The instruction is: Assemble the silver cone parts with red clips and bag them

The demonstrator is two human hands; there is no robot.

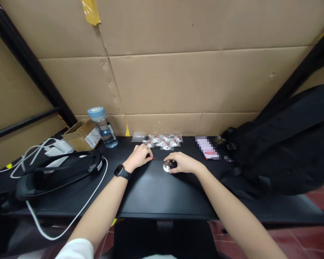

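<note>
My left hand (pixel 140 155), a black watch on its wrist, rests on the black table (pixel 151 190) with fingers pinched on a small red piece (pixel 153 158). My right hand (pixel 181 162) lies just to the right, fingers curled round a small round silver metal part (pixel 167 166) that sits on the table. Behind both hands lie several clear plastic bags (pixel 164 141) holding silver and red parts.
A clear water bottle with a blue lid (pixel 103 127) and a small cardboard box (pixel 81 135) stand at the back left. A black headset and white cables (pixel 56 171) lie at the left. A black backpack (pixel 283 144) fills the right. Cardboard sheets wall the back.
</note>
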